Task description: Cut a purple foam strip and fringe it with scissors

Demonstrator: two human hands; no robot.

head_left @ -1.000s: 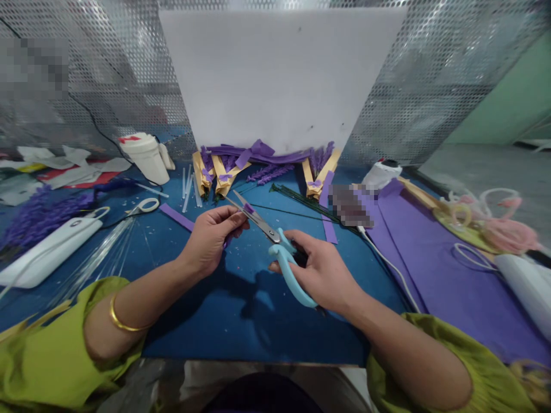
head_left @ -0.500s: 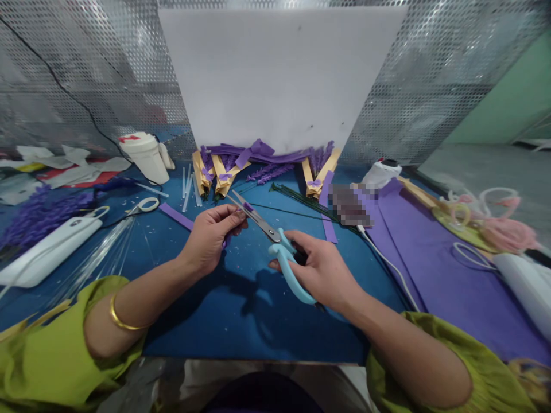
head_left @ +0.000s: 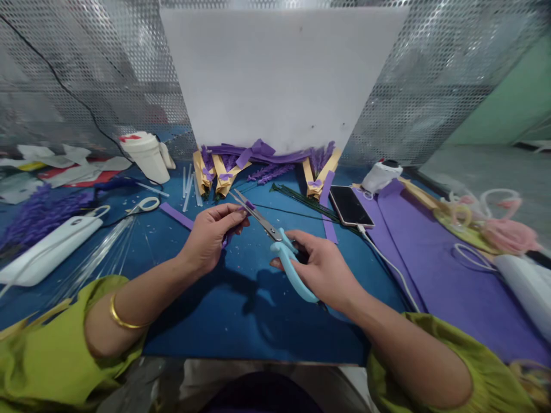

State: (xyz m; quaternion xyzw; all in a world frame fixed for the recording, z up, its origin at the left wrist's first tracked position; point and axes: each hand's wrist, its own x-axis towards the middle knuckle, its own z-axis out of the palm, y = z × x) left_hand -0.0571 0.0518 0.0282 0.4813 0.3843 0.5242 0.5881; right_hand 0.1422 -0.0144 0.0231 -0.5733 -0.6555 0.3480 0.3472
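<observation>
Mid-snip: right hand (head_left: 321,269) gripping light-blue scissors (head_left: 275,241), blades slightly parted around purple scrap (head_left: 235,226) pinched in left hand (head_left: 210,235). Next probably closing blades cleanly, mid-table.

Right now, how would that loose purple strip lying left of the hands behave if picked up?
The purple strip looks thin and flat, so probably floppy and very light. Lying flush on the blue mat, it may be hard to lift by an edge.

Your left hand (head_left: 210,235) and right hand (head_left: 321,269) meet over the mat (head_left: 241,310), scissors (head_left: 275,241) between them. A phone (head_left: 350,206) lies beyond your right hand. A cup (head_left: 146,158) stands far beyond your left hand, and a board (head_left: 279,74) stands behind both.
</observation>
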